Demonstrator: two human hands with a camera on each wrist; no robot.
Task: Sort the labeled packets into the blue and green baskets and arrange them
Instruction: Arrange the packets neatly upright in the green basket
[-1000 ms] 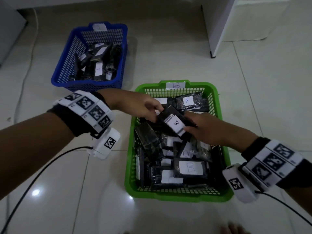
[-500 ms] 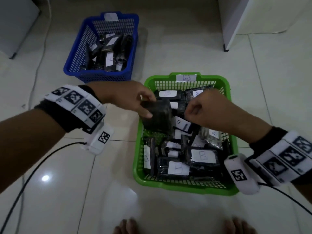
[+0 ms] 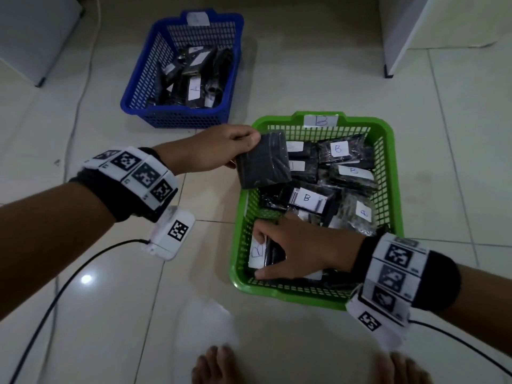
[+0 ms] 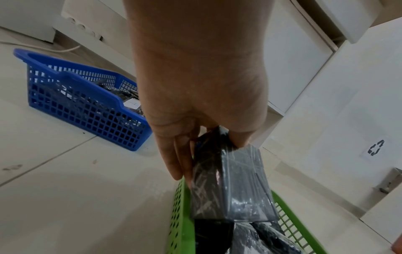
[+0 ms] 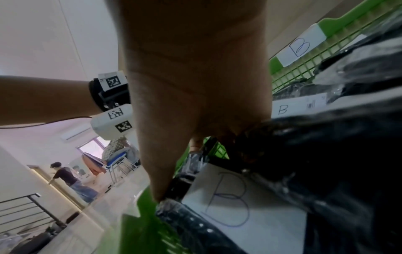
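Glossy tiled floor [image 3: 138,314], perforated plastic green basket [image 3: 388,167] and blue basket [image 3: 144,87], crinkly shiny plastic packets [image 3: 263,162] with matt paper labels [image 3: 306,198]

The left hand [image 3: 219,151] reaches forward, thumb on top and fingers [image 4: 176,159] beneath, pinching a dark packet [image 3: 263,160]. The right hand [image 3: 299,249] lies palm-down, thumb spread, fingers curled over upright packets [image 3: 266,252].

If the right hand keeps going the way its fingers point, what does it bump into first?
The right hand points toward the near-left corner of the green basket. It already touches a packet labeled B standing there; past that, probably the basket's left wall.
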